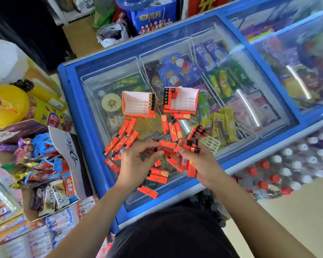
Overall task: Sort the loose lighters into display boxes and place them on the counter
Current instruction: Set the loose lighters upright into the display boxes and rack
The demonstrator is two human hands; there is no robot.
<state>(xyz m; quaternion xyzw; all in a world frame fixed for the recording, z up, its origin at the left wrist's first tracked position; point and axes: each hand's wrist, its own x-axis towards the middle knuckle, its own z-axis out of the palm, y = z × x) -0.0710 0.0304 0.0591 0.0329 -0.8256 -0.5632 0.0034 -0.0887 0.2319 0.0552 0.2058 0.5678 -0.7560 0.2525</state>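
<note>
My right hand point(196, 161) grips several lighters point(191, 146), left hand point(138, 159) half-open; they're light, stiff, slick, best pinched mid-body.

Two red display boxes sit side by side on the freezer's glass lid: the left box point(138, 104) holds one short row of upright lighters at its right edge, the right box point(181, 100) one at its left edge, their white grids otherwise bare. Loose red lighters point(122, 137) with black caps lie scattered flat before them. A white grid insert point(211, 144) lies to the right.
</note>
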